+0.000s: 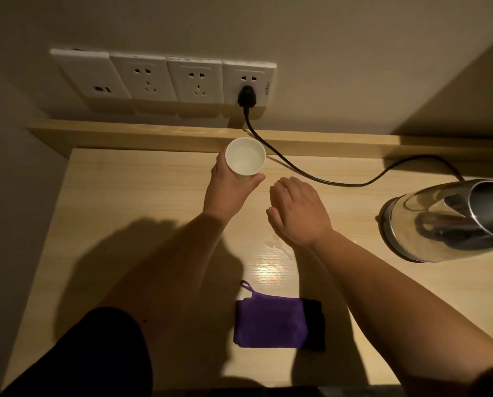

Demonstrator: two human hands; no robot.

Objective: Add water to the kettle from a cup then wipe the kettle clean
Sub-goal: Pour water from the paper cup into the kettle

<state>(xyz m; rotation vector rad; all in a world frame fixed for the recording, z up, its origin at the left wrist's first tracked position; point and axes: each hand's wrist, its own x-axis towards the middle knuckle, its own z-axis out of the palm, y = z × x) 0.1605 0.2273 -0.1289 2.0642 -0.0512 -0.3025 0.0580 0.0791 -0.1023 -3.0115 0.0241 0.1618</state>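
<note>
A white cup (245, 156) holding clear water is gripped from below and the side by my left hand (228, 190), near the back of the wooden table (131, 213). My right hand (297, 210) hovers flat beside it, fingers apart, holding nothing. The steel and glass kettle (445, 222) stands at the right edge of view, its top open, partly cut off by the frame. A folded purple cloth (271, 322) with a loop lies near the front of the table, between my forearms.
A black cord (311, 176) runs from the plug (246, 96) in the wall socket strip (165, 78) across the table's back to the kettle. A raised wooden ledge (125, 136) borders the back. A small wet patch (274, 245) glistens mid-table.
</note>
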